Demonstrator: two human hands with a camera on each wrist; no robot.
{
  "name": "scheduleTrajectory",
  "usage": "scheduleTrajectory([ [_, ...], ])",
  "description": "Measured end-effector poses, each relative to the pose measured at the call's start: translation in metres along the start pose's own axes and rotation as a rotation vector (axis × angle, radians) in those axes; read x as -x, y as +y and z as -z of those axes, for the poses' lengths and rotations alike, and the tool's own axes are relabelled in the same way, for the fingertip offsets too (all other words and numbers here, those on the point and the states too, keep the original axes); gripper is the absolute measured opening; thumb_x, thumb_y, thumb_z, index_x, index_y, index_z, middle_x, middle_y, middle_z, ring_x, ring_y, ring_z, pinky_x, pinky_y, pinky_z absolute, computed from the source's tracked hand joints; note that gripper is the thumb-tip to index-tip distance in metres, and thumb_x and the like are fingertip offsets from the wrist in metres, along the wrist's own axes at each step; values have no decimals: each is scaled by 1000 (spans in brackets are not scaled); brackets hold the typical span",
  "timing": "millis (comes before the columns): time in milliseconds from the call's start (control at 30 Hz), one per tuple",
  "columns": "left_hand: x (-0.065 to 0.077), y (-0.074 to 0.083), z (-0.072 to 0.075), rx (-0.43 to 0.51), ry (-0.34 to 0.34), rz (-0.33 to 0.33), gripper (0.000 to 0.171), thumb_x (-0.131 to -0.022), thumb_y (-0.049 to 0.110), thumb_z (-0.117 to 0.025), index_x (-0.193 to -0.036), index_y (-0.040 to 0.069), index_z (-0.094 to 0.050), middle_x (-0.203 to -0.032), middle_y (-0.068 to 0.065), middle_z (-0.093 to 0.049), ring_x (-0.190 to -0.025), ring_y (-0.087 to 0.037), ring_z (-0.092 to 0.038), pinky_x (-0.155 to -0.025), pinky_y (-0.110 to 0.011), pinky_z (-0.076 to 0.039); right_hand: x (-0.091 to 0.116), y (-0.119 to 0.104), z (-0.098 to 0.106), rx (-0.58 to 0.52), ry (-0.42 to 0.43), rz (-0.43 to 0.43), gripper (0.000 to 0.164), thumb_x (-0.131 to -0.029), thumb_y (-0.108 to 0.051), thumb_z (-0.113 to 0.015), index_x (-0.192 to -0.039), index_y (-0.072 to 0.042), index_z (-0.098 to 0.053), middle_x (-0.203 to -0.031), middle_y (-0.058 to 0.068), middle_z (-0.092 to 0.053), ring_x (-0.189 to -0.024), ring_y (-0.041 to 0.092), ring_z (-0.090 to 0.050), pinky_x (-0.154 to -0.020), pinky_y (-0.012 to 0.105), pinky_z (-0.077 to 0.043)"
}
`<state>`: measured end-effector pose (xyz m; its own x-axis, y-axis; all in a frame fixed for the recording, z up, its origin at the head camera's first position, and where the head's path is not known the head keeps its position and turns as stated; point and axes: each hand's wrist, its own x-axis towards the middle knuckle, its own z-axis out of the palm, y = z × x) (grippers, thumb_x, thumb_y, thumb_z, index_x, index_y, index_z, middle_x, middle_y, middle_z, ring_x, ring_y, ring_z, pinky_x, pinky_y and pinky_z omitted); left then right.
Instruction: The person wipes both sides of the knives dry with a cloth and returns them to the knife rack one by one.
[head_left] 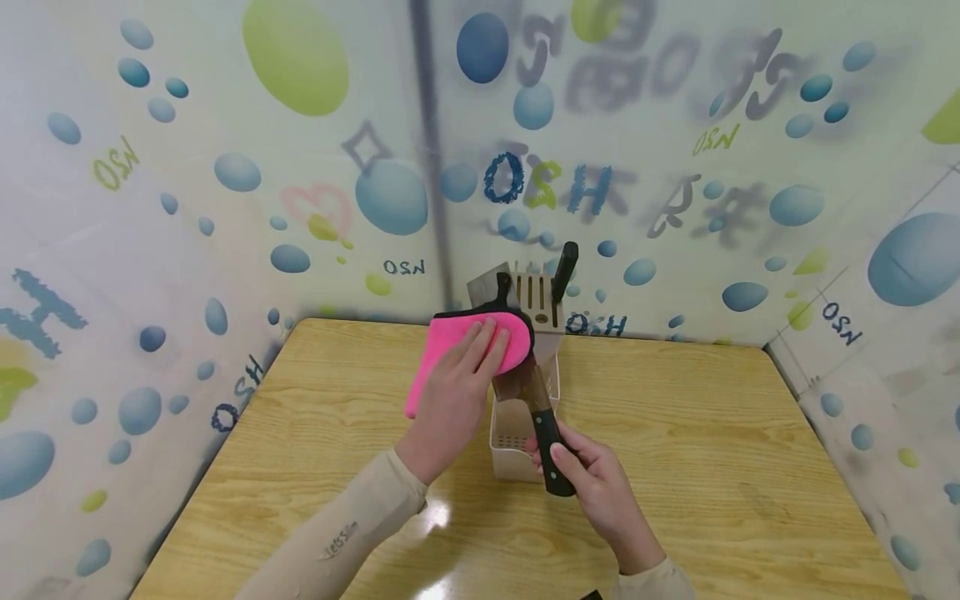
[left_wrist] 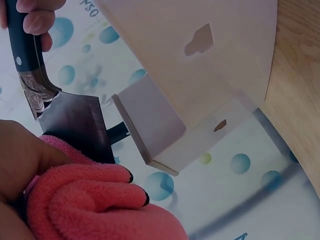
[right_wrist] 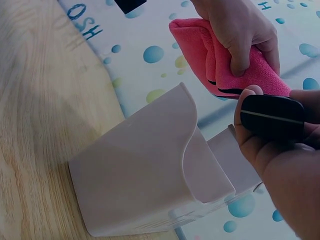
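My right hand (head_left: 600, 483) grips the black riveted handle (head_left: 553, 454) of a cleaver, its thumb along the side. The cleaver's broad metal blade (left_wrist: 77, 122) points away from me, tilted slightly left. A folded pink cloth (head_left: 429, 367) with dark edging wraps over the blade's middle and hides much of it. With fingers on top and thumb beneath, my left hand (head_left: 453, 396) pinches this cloth against the blade. In the right wrist view, the left thumb presses into the cloth (right_wrist: 197, 52). Both hands are above the table, in front of and over a pale knife holder (head_left: 517, 465).
The holder's slotted top (head_left: 536, 292) stands at the table's back edge, with a black-handled knife (head_left: 566, 268) upright in its right side. Patterned wall sheets (head_left: 390, 200) close in the wooden table (head_left: 675, 433) at the back and both sides.
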<state>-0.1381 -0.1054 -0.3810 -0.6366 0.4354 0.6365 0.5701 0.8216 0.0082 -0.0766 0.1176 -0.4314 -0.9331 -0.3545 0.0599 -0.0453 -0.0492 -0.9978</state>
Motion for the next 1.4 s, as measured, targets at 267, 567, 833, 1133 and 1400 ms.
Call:
scheduleTrajectory([
  [267,3,5,-2,-10,-7,-25,54,-96,-9,-60,-149,1,-54,-154,-19,-51,-141,-34,-52,-113,-42,-46,-1,0,-1,-12,20,-9,44,-112,-16,-45,-149,8,-47,-123,31,-63,-101,17,-68,-91,37,-62],
  [567,6,10,-1,16,-31,-37,60,-92,-13,-60,-150,1,-52,-156,-19,-48,-143,-35,-48,-114,-45,-46,-2,0,-3,-25,37,31,43,-112,-14,-45,-147,10,-48,-122,32,-63,-99,13,-69,-88,30,-61],
  [833,9,10,-1,-8,-56,-49,59,-93,-9,-62,-150,1,-51,-157,-19,-47,-144,-34,-47,-112,-46,-48,-3,1,-3,-23,42,34,40,-112,-14,-44,-143,11,-51,-120,33,-63,-101,21,-71,-89,34,-62],
  [1133,12,11,-1,-29,-70,-65,59,-94,-7,-64,-151,1,-51,-157,-19,-48,-145,-34,-47,-112,-44,-48,-4,0,-4,-51,57,32,40,-112,-16,-44,-139,12,-53,-121,36,-61,-101,17,-70,-88,30,-61],
  [1400,15,11,-1,-13,-99,-63,59,-96,-7,-62,-152,3,-49,-158,-18,-46,-146,-33,-45,-113,-44,-47,-5,1,-3,-84,68,89,41,-112,-15,-44,-141,14,-49,-119,21,-67,-100,19,-70,-89,31,-62],
])
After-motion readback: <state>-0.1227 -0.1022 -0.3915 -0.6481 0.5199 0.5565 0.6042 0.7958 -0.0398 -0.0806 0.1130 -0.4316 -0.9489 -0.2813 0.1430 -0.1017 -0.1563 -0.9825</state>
